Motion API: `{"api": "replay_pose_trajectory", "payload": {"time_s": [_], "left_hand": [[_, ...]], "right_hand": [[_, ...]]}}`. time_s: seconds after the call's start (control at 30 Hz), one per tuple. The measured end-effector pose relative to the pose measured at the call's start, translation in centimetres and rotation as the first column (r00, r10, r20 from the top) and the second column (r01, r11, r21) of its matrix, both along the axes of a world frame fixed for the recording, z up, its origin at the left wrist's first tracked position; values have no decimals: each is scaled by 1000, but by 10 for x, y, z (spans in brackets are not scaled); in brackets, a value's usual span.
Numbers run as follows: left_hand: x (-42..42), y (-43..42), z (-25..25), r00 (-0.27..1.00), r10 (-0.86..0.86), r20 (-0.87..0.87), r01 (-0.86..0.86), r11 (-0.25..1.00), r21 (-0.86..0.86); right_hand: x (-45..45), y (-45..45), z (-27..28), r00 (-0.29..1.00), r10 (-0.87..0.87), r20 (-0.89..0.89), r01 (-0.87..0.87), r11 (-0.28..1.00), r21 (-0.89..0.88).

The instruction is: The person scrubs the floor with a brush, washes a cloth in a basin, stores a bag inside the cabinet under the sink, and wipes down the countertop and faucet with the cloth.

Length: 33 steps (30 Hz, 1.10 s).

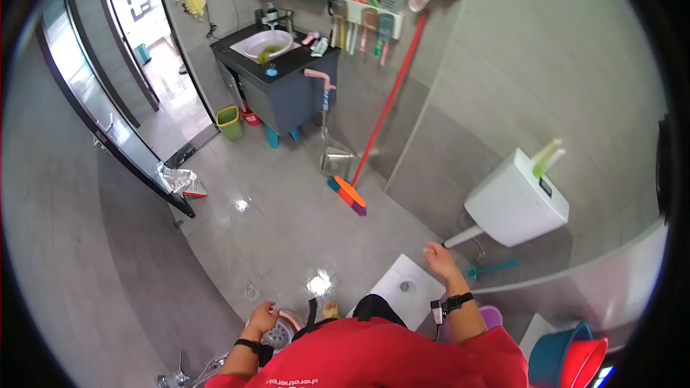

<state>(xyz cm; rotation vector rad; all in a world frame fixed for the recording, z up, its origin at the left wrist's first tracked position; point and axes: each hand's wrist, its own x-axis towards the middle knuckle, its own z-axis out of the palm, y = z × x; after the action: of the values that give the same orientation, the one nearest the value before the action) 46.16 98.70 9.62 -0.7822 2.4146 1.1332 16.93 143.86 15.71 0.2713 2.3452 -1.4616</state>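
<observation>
far left, a silver and red bag point(183, 181) is propped by the door, with a green bin point(230, 123) parked near the sink cabinet point(284, 100). the left hand point(264, 315) is held low, fingers loosely curled; whether anything's gripped can't be told. a round perforated grey thing point(279, 334) is seen just beside it. mid-floor, a dustpan point(336, 162) is stood near the red-handled broom point(388, 100), which is leaned on the wall. the white squat toilet point(394, 280) is set in the floor between both hands, nearer the right hand point(440, 257), which is kept half open with nothing seen in it. further right, a teal brush point(496, 268) is left below the wall-mounted cistern point(514, 197).
</observation>
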Motion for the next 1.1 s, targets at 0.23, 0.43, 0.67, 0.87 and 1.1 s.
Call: {"api": "replay_pose_trajectory", "payload": {"time_s": [0.23,0.43,0.67,0.87,1.1], "left_hand": [[-19,-33,-35,957,233,173,-246,967,60],[-29,-94,-121,865,494,89,-502,856,126],[-124,-143,-24,619,778,106,-784,607,126],[-128,-246,-101,667,737,108,-745,656,126],[-222,-432,-69,773,625,106,-631,775,32]], "right_hand": [[-128,-172,78,631,759,-161,-716,650,256],[-237,-317,156,287,925,-250,-904,347,248],[-348,-493,222,-24,924,-381,-990,30,135],[-402,-638,238,-234,842,-485,-946,-81,315],[-470,-738,308,-160,931,-328,-821,59,569]]}}
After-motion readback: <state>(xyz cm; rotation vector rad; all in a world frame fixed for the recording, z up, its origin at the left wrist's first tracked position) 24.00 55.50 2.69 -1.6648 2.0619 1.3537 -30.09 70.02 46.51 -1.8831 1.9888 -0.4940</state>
